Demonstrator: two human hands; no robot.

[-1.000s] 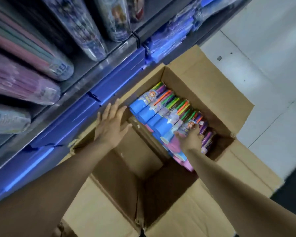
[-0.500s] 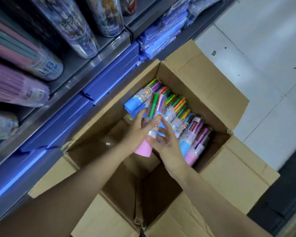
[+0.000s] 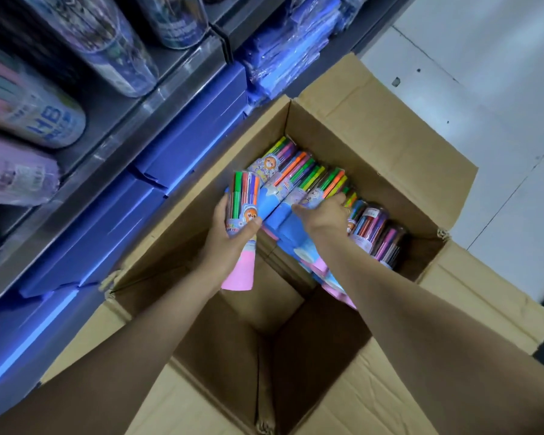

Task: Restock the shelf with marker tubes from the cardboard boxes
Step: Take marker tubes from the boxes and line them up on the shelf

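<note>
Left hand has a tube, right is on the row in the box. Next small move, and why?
Probably close the right hand on the marker tube under it and lift it clear. The left hand already grips a pink-capped tube raised off the row, while the right hand's fingers lie over a tube still packed among its neighbours in the cardboard box. With both hands loaded, the shelf on the left comes next.

Shelf tubes (image 3: 60,120) blurred — cut off by frame edge.
</note>
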